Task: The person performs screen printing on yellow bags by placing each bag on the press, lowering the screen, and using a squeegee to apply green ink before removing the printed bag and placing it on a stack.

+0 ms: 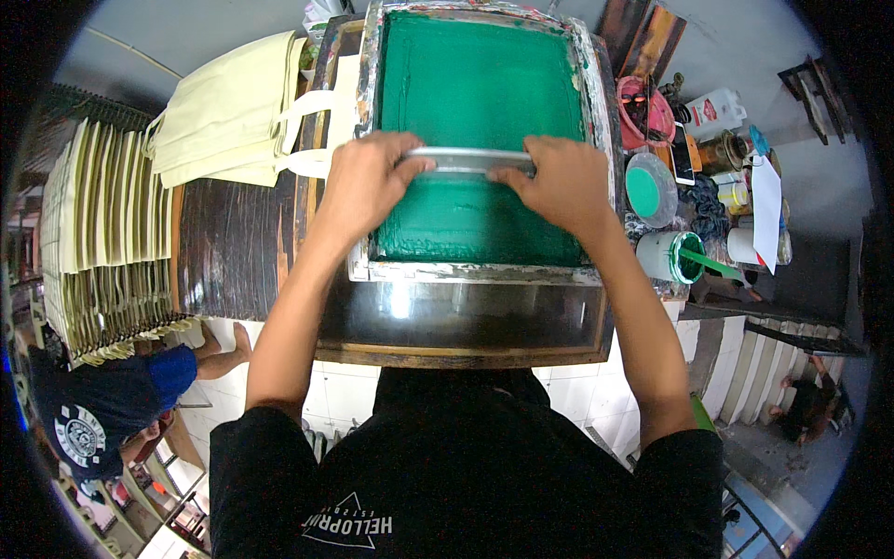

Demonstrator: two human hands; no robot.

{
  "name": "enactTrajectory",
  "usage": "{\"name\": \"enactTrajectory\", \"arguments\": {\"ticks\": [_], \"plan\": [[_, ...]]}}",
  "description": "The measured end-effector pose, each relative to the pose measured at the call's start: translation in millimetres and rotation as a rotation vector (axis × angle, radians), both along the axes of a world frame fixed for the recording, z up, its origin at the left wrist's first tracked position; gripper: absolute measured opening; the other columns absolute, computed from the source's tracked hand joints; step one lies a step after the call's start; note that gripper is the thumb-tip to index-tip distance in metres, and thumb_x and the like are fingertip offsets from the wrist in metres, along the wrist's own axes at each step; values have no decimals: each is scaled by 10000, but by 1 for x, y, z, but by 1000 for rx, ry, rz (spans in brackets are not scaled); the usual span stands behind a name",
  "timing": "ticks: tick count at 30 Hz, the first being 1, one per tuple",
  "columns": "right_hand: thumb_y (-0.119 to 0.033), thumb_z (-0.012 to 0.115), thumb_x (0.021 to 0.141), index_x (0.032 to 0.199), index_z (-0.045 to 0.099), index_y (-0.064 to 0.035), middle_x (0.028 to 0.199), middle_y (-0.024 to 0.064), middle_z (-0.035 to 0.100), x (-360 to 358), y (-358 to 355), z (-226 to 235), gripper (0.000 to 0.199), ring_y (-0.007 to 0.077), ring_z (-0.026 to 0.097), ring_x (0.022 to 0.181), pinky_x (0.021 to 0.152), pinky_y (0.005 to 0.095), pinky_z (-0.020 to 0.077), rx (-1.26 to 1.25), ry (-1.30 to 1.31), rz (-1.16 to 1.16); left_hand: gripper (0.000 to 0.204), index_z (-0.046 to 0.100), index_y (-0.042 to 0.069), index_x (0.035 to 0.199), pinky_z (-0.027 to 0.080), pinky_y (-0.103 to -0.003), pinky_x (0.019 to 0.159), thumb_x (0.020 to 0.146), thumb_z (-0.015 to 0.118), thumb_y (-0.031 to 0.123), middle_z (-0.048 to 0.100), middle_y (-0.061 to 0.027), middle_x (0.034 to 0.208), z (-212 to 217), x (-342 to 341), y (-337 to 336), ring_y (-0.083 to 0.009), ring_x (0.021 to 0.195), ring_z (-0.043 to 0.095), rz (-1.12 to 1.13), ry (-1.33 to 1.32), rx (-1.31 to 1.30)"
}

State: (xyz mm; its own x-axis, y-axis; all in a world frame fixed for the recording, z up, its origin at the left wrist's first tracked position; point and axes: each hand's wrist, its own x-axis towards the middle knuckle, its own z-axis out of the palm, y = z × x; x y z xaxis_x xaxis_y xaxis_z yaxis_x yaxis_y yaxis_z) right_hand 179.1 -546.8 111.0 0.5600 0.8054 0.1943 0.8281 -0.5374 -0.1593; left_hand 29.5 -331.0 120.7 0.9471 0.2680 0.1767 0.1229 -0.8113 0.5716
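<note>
Fingers [399, 143] of the left hand [371, 182] and the right hand [570, 182] are bent over one silver squeegee [472, 160], one hand clasping each end, both thumbs on the near side. The squeegee is a straight, narrow bar, lying crosswise over the middle of one screen [480, 79]. The screen is coated deep green, mostly even, with thicker, rippled paint along its near edge. Its frame [484, 273] is pale and paint-stained, resting on a dark table [447, 317]. Two cloth straps [303, 163] reach toward the frame's left side. Farther left lie one pile of pale yellow bags [223, 102] and one long row of yellow pieces [102, 205], too many to count. To the right are one pink bucket [643, 121], one white tub [659, 256] of green paint with one green stick [712, 262], and one white jug [715, 112]. Two other people show: one lower left [93, 410], one lower right [803, 405].
</note>
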Motion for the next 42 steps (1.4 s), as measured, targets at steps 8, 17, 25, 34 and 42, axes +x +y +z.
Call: {"name": "enactTrajectory", "arguments": {"ticks": [8, 17, 25, 34, 42], "plan": [[-441, 787, 757, 795, 599, -85, 810, 75, 611, -79, -45, -11, 404, 280, 630, 755, 616, 416, 480, 59, -72, -4, 214, 753, 31, 988, 539, -387, 790, 830, 775, 174, 737, -149, 949, -8, -75, -48, -307, 886, 698, -16, -93, 28], [-309, 717, 777, 885, 648, -126, 942, 57, 667, -79, -68, -5, 223, 272, 637, 823, 704, 416, 505, 348, -73, 133, 1229, 290, 100, 1566, 77, -611, 1222, 596, 912, 525, 314, -242, 1603, -61, -124, -38, -396, 1516, 240, 107, -365, 253], [-239, 744, 743, 859, 668, -118, 874, 35, 673, -26, -33, 144, 183, 251, 649, 798, 733, 401, 498, 645, -659, 144, 1196, 153, 40, 1598, 190, -499, 1229, 729, 872, 436, 278, -222, 1624, 65, -62, -21, -359, 1511, 260, 175, -823, -41], [-351, 686, 888, 794, 726, -25, 735, 161, 686, 29, 22, 262, 342, 353, 604, 693, 853, 408, 419, 623, -645, -19, 951, 312, -95, 1507, 306, -447, 1189, 882, 732, 485, 397, -311, 1526, -32, -25, 62, -364, 1447, 385, 546, 78, -59], [-423, 717, 850, 802, 741, -3, 713, 224, 672, 83, 46, 285, 424, 395, 641, 699, 826, 464, 470, 623, -643, -61, 636, 569, -76, 1342, 525, -358, 922, 791, 823, 114, 691, -185, 1186, -57, -99, 106, -249, 1030, 671, 553, 189, -791]]}}
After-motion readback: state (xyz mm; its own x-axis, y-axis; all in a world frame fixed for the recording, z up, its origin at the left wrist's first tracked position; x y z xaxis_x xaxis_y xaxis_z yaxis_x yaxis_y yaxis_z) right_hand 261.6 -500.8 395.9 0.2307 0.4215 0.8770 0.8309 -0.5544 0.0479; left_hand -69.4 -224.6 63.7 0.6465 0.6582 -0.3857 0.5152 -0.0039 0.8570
